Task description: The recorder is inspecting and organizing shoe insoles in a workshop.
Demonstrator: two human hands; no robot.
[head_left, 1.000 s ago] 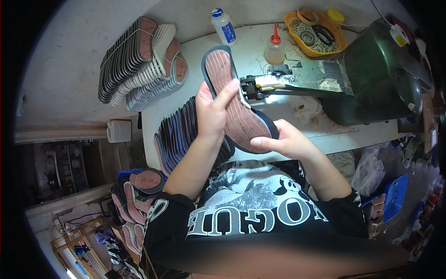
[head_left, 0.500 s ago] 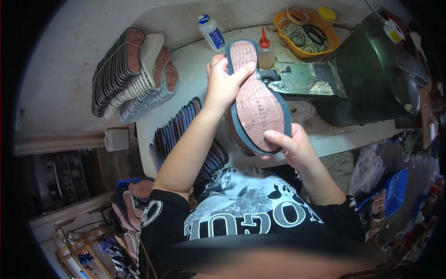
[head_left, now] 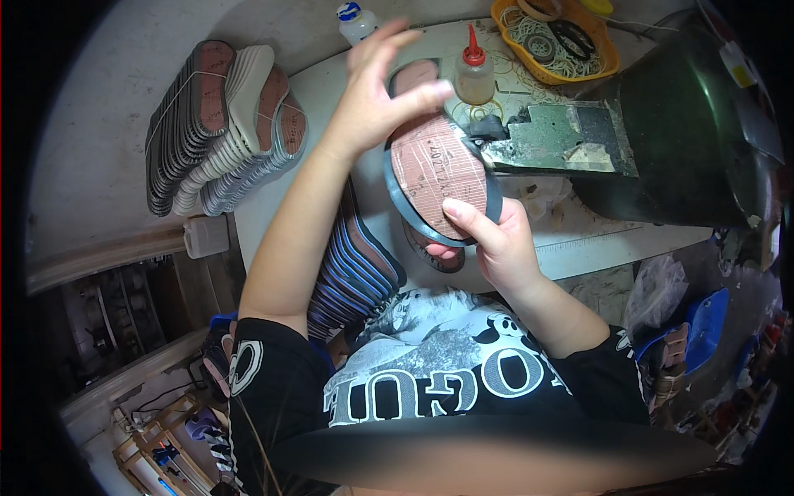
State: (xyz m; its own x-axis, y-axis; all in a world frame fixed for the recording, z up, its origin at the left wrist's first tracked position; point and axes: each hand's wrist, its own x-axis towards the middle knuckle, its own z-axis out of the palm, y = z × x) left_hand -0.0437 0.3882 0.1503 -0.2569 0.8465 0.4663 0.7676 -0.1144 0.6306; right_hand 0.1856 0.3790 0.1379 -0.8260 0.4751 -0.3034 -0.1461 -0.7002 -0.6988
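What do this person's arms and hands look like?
The left sleeve is short and black with a large white-outlined marking; the right sleeve is black too, with white near its hem. The left hand and right hand wear no gloves; no watch or bracelet shows.

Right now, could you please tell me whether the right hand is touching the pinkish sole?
Touching. The head view shows the right hand at the wide end of the pinkish sole, thumb laid on its face and fingertips at its lower edge.
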